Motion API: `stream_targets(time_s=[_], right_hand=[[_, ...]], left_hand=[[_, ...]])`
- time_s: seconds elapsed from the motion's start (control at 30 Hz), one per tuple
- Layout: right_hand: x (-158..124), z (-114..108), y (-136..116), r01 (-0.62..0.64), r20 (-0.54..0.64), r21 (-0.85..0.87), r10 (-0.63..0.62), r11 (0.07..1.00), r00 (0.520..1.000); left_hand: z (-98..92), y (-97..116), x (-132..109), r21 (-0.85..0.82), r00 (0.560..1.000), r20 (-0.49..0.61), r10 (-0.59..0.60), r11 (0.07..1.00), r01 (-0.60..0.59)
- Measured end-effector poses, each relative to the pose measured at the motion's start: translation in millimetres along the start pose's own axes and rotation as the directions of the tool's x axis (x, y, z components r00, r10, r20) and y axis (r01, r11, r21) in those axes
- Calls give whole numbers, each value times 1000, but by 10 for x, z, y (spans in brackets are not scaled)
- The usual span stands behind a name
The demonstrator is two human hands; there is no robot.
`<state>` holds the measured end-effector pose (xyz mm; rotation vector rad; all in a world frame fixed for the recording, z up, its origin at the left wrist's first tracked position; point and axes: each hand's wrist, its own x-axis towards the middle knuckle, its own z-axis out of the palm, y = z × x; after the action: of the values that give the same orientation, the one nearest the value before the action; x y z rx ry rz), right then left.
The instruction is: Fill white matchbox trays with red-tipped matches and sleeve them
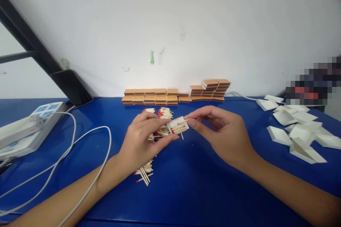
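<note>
Above the table's middle, my left hand [145,131] grips a small white matchbox tray [170,128] between thumb and fingers. Several red-tipped matches [179,128] lie inside it. My right hand [222,131] is at the tray's right end, thumb and forefinger pinched together on a match [183,122] whose stick runs over the tray. Piles of loose matches [165,112] lie behind and beneath my left hand, partly hidden by it. A further heap of matches [145,172] is nearer to me, beside my left wrist.
Stacked brown matchboxes [150,99] line the wall, with taller stacks [213,90] at their right. Several white trays [303,134] are scattered at the right. On the left are a power strip [50,108], a black phone [71,87] and a white cable [109,138] that crosses over my left forearm.
</note>
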<state>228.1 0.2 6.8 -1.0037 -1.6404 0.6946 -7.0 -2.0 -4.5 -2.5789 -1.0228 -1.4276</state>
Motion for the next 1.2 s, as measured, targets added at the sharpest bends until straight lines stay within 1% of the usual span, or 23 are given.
stream_targets(time_s=[0.07, 0.23, 0.37, 0.5, 0.6, 0.77, 0.83, 0.97, 1.03, 1.07, 1.13, 1.2], right_hand=[[0, 8, 12, -19, 13, 21, 18, 1000, 1000], [0, 55, 39, -69, 35, 135, 65, 988, 997], [-4, 90, 74, -129, 32, 161, 126, 978, 992], [-8, 108, 120, -144, 64, 160, 135, 976, 989], [-19, 105, 134, -96, 77, 115, 88, 989, 993], [-2, 58, 97, 49, 55, 4, -49, 999, 997], [36, 21, 93, 69, 23, -6, -69, 998, 997], [148, -67, 152, 51, -50, -71, -55, 996, 997], [192, -104, 189, 60, -24, -119, -63, 991, 998], [204, -119, 201, 82, 8, -145, -82, 986, 997], [206, -139, 201, 182, 97, -209, -164, 961, 982], [183, -145, 175, 308, 201, -252, -262, 917, 944]], left_hand=[[4, 2, -3, 10, 1000, 1, -1, 1000, 1], [7, 8, -3, 8, 1000, -1, 6, 1000, -6], [-10, 21, 15, 0, 1000, -7, 8, 1000, -8], [-25, 35, 25, -4, 1000, -15, 17, 1000, -17], [-24, 44, 23, -11, 1000, -5, 31, 999, -31], [-25, 49, 25, -10, 1000, 5, 12, 1000, -12], [-31, 40, 30, 5, 1000, -1, 10, 1000, -10], [-34, 7, 33, 21, 1000, -23, 18, 1000, -17], [-29, -10, 29, 21, 1000, -23, 13, 1000, -12], [-25, -15, 26, 22, 1000, -17, 11, 1000, -11], [-16, -18, 19, 29, 1000, -2, 11, 1000, -11], [-9, -13, 12, 31, 1000, 14, 12, 999, -12]])
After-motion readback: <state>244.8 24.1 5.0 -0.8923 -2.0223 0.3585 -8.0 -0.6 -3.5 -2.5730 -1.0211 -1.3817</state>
